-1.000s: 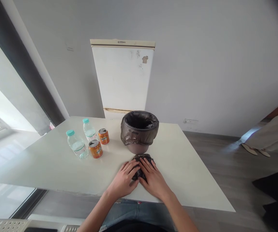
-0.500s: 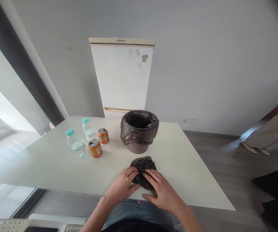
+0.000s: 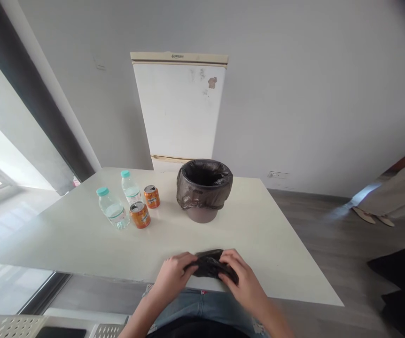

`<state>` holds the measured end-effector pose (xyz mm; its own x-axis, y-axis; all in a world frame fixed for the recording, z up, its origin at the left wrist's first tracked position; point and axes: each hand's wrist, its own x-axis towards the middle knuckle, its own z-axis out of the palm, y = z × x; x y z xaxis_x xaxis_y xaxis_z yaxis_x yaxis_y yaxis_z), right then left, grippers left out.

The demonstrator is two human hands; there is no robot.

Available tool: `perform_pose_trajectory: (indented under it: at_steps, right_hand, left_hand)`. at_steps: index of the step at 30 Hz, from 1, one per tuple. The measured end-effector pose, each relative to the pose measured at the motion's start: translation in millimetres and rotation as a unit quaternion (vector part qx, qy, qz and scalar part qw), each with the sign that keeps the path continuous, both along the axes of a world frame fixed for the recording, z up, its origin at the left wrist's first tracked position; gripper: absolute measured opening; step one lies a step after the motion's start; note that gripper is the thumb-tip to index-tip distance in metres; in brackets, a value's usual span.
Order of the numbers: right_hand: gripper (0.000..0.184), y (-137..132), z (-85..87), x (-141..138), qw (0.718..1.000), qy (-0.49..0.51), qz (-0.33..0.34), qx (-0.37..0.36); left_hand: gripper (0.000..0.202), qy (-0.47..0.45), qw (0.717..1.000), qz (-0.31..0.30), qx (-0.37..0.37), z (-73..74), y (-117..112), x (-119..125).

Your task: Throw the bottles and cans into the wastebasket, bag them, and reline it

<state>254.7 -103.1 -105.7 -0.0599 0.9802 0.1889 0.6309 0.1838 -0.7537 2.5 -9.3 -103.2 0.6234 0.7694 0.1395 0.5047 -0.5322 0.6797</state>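
Observation:
A crumpled black plastic bag (image 3: 207, 264) lies at the table's front edge between my hands. My left hand (image 3: 177, 271) pinches its left side, thumb below and fingers on top. On the right side, my right hand (image 3: 237, 273) grips the bag with fingers curled over it. Beyond the hands stands a trash bin (image 3: 202, 216), lined with a dark bag (image 3: 202, 195) folded over its rim. Two orange cans (image 3: 140, 217) and two clear plastic bottles (image 3: 112, 209) with teal caps stand upright left of the bin.
The white table (image 3: 259, 234) ends close to my body. A white refrigerator (image 3: 179, 108) stands behind it against the grey wall. At the lower left are a perforated plastic surface (image 3: 10, 326) and a dark flat object (image 3: 61, 332). A person's feet (image 3: 373, 217) show at right.
The black bag has been pulled nearer to the table edge and flattened into a narrower strip. Both hands have moved slightly apart, now gripping its two sides.

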Motion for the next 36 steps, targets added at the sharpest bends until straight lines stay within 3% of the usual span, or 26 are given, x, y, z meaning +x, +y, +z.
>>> perform_pose_trajectory:
  at_steps: [2, 5, 9, 11, 14, 16, 20, 23, 26, 31, 36]
  right_hand:
    - [0.016, 17.0, 10.3, -5.1, 0.999, 0.009, -0.05, -0.019]
    - [0.015, 39.7, 14.7, -10.2, 0.995, -0.005, -0.099, -0.019]
    - [0.01, 51.7, 7.2, -14.9, 0.993, -0.057, -0.1, -0.024]
    - [0.015, 52.0, 3.2, -16.7, 0.99, -0.088, -0.106, -0.024]
    - [0.019, 51.4, -0.6, -17.1, 0.986, -0.117, -0.114, -0.017]
    - [0.022, 50.7, -1.5, -16.6, 0.986, -0.125, -0.111, -0.002]
    - [0.036, 44.3, -0.6, -21.2, 0.963, -0.188, -0.16, 0.11]
    - [0.047, 37.8, -0.6, -28.2, 0.947, -0.267, -0.054, 0.167]
    - [0.053, 35.4, -4.5, -31.3, 0.939, -0.308, 0.039, 0.151]
    - [0.052, 37.2, -12.2, -25.7, 0.944, -0.316, 0.037, 0.091]
    - [0.067, 38.8, -18.0, -19.5, 0.939, -0.324, 0.061, 0.101]
  left_hand:
    - [0.025, -0.026, 0.997, 0.058, -0.038, -0.7, 13.7, 8.1]
    - [0.032, -0.015, 0.992, 0.116, -0.046, -5.0, 27.1, 18.0]
    - [0.022, -0.006, 0.988, 0.139, 0.067, -10.9, 23.8, 24.5]
    - [0.028, -0.017, 0.984, 0.109, 0.14, -11.9, 17.1, 26.1]
    - [0.04, 0.013, 0.976, -0.021, 0.215, -14.9, 7.9, 28.9]
    - [0.048, 0.06, 0.966, -0.076, 0.242, -19.4, 4.5, 31.7]
    - [0.052, 0.13, 0.955, -0.067, 0.257, -26.6, 3.7, 37.3]
    - [0.045, 0.158, 0.951, -0.08, 0.253, -24.0, 4.7, 38.1]
    - [0.048, 0.174, 0.951, -0.088, 0.242, -18.3, 5.1, 36.2]
    - [0.05, 0.184, 0.948, -0.105, 0.236, -13.5, 8.1, 33.8]
    - [0.057, 0.169, 0.948, -0.122, 0.24, -16.7, 16.9, 29.8]
